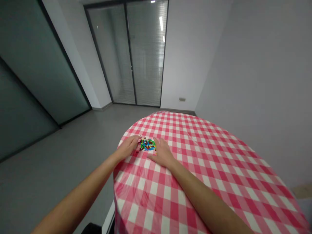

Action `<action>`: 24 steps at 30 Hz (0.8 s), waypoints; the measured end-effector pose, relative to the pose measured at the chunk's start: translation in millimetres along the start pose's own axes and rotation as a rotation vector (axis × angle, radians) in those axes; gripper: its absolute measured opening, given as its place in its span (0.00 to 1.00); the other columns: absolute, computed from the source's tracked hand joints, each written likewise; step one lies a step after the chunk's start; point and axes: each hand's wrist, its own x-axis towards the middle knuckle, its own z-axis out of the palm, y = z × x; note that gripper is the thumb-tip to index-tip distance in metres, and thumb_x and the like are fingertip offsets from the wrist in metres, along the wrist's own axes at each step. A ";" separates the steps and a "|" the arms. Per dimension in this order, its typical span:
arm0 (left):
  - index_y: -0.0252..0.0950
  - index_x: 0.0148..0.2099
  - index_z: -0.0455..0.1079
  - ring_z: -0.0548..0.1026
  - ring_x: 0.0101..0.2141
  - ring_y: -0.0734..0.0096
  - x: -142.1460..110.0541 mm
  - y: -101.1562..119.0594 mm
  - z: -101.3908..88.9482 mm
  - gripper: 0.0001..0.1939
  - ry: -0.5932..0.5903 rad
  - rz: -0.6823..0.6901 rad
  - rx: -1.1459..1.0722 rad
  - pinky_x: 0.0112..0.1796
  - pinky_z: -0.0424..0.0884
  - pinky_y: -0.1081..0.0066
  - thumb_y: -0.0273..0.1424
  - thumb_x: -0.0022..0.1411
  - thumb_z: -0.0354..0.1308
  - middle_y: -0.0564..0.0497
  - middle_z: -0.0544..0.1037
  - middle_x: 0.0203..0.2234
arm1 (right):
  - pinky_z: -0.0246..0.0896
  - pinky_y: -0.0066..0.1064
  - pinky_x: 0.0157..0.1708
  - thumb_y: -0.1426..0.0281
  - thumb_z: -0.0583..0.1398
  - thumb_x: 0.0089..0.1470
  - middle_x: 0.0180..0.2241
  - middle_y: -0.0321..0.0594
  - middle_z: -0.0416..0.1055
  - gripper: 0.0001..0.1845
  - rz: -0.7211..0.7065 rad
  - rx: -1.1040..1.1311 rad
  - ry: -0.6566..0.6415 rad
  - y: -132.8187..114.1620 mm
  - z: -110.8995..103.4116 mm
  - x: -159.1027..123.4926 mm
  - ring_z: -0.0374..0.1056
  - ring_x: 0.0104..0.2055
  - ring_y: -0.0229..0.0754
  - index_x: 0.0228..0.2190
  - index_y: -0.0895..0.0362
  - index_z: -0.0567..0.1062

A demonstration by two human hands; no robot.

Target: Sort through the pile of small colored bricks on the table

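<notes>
A small heap of tiny coloured pieces (147,144) in blue, green, red and brown lies on a pink-and-white checked tablecloth (200,169), with some white showing under its near edge. The pieces look like small plastic bricks, but they are too small to tell for sure. My left hand (128,148) lies flat on the cloth, its fingertips at the heap's left side. My right hand (162,152) rests against the heap's right side, fingers on the cloth. Neither hand visibly holds anything.
The round cloth-covered table fills the lower middle, with grey floor (60,169) to its left. A white wall (255,81) stands on the right. A glass door with blinds (128,55) is ahead, and dark glass panels (31,81) line the left.
</notes>
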 end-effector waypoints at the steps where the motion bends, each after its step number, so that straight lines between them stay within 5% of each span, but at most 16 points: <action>1: 0.31 0.57 0.70 0.69 0.57 0.57 8.1 -10.2 7.5 0.29 -0.033 0.011 0.058 0.59 0.61 0.59 0.45 0.72 0.37 0.40 0.73 0.55 | 0.40 0.55 0.63 0.46 0.64 0.49 0.65 0.59 0.51 0.54 -0.009 -0.016 0.011 -3.3 5.3 9.7 0.44 0.68 0.63 0.66 0.58 0.52; 5: 0.33 0.58 0.68 0.62 0.62 0.53 33.3 -29.5 27.3 0.26 -0.181 0.061 0.228 0.63 0.54 0.55 0.43 0.72 0.39 0.40 0.69 0.59 | 0.42 0.52 0.63 0.52 0.62 0.54 0.64 0.61 0.52 0.48 -0.035 -0.022 0.083 -6.1 12.2 43.9 0.46 0.67 0.60 0.66 0.60 0.51; 10: 0.35 0.57 0.68 0.67 0.57 0.55 33.1 -19.3 32.8 0.22 -0.282 0.156 0.121 0.59 0.61 0.58 0.41 0.72 0.43 0.40 0.70 0.57 | 0.47 0.49 0.63 0.64 0.55 0.61 0.62 0.58 0.57 0.34 -0.063 0.167 0.170 4.4 22.2 77.5 0.51 0.66 0.54 0.65 0.60 0.54; 14: 0.37 0.63 0.62 0.67 0.58 0.55 17.6 -6.9 29.1 0.21 -0.289 0.159 -0.062 0.59 0.61 0.56 0.37 0.72 0.46 0.41 0.69 0.59 | 0.51 0.47 0.62 0.65 0.52 0.62 0.61 0.53 0.60 0.28 -0.077 0.576 0.226 2.1 35.2 100.9 0.56 0.63 0.50 0.62 0.57 0.58; 19: 0.37 0.57 0.68 0.69 0.55 0.57 1.9 -11.8 16.4 0.19 -0.184 0.121 -0.164 0.57 0.64 0.57 0.40 0.70 0.49 0.41 0.71 0.56 | 0.62 0.44 0.55 0.57 0.55 0.62 0.51 0.46 0.67 0.25 0.106 1.210 0.125 -10.0 44.3 112.1 0.68 0.52 0.45 0.58 0.50 0.60; 21: 0.36 0.59 0.66 0.66 0.58 0.54 -3.7 -18.6 10.1 0.24 -0.166 0.111 -0.065 0.58 0.62 0.55 0.43 0.66 0.55 0.40 0.68 0.58 | 0.64 0.43 0.53 0.55 0.55 0.61 0.47 0.45 0.68 0.25 0.191 1.423 0.064 -11.9 41.7 108.7 0.72 0.47 0.44 0.56 0.50 0.61; 24: 0.36 0.67 0.55 0.54 0.65 0.43 -7.6 -27.0 6.5 0.45 -0.238 0.079 0.185 0.61 0.55 0.48 0.50 0.55 0.64 0.34 0.54 0.66 | 0.66 0.44 0.51 0.54 0.54 0.61 0.43 0.43 0.69 0.23 0.239 1.568 0.025 -7.9 31.1 97.9 0.74 0.44 0.45 0.53 0.51 0.62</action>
